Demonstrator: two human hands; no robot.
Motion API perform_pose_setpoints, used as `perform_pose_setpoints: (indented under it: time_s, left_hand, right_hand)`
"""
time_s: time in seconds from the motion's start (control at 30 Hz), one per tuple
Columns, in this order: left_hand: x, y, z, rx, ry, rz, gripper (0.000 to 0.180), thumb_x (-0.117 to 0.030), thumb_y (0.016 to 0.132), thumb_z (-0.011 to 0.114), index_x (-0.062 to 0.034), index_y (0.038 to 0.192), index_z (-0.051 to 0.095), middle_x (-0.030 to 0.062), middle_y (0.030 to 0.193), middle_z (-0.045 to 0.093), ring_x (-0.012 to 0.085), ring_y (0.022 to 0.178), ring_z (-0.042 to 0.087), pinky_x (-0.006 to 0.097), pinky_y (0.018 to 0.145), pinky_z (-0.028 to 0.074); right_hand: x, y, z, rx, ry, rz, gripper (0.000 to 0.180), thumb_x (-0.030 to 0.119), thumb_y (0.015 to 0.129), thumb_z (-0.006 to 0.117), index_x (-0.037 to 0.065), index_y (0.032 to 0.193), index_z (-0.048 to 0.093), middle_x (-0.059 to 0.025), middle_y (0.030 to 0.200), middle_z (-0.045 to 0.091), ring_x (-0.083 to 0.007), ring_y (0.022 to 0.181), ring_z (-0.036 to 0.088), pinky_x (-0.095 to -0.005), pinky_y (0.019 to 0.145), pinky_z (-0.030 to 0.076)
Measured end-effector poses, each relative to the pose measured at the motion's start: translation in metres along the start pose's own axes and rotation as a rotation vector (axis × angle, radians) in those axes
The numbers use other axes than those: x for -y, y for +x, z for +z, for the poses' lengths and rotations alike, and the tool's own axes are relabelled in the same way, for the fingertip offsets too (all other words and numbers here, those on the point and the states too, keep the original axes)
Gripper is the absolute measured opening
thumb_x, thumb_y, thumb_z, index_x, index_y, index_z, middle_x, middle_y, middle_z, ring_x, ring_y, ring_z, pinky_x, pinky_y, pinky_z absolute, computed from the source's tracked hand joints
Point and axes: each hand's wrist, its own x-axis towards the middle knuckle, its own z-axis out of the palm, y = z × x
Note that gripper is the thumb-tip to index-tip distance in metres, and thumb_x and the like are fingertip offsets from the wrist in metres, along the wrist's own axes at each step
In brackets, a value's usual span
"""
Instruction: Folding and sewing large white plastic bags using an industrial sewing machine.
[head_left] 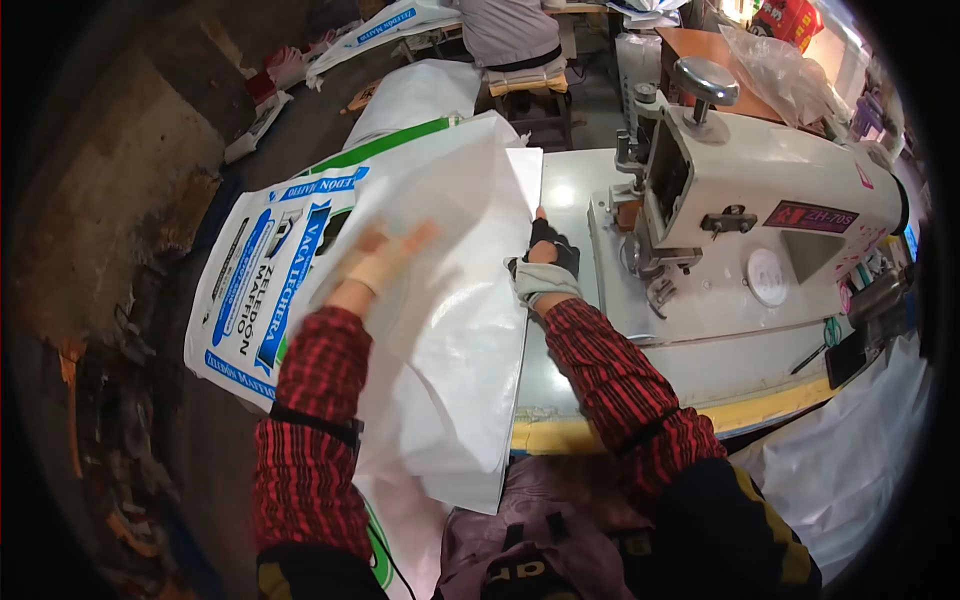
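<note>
Large white woven sacks (455,340) with blue and green print lie in a loose pile along the left of the sewing table, hanging over its edge. My left hand (385,258) is smeared by motion above the upper sack's plain white face, its fingers apart and nothing seen in them. At the sack's right edge, my right hand (548,255) wears a dark fingerless glove with a pale wrap at the wrist. Its fingers close on that edge, the index finger pointing away from me. A white sewing machine (740,190) stands just right of this hand.
The table (570,375) has a yellow padded front edge (600,432). Green-handled scissors (832,332) and a dark phone (846,360) lie at its right. White sheeting (850,430) drapes at lower right. Farther off, a person (510,35) sits on a stool (530,85).
</note>
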Motion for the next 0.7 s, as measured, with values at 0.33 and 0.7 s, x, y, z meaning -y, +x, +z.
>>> perform_pose_setpoints:
  time_s: [0.33,0.7]
  left_hand:
    - [0.004,0.053,-0.115,1.004,-0.733,-0.229,0.040,-0.042,0.088,0.041,-0.0094,0.107,0.055,0.0097,0.105,0.058,0.0234,0.096,0.057,0.042,0.075,0.046]
    - [-0.061,0.027,-0.167,-0.048,-1.314,-0.583,0.024,-0.023,0.079,0.060,-0.0001,0.084,0.055,0.0081,0.065,0.057,0.0139,0.053,0.056,0.029,0.046,0.048]
  right_hand:
    - [0.017,-0.064,-0.061,-0.564,0.204,-0.668,0.015,0.014,0.069,0.057,0.007,0.081,0.062,-0.0127,0.076,0.060,-0.0300,0.071,0.058,-0.0380,0.067,0.044]
    - [-0.075,-0.190,-0.095,-0.720,0.222,-0.946,0.021,0.005,0.064,0.058,0.004,0.085,0.056,-0.0100,0.073,0.051,-0.0273,0.069,0.050,-0.0343,0.062,0.039]
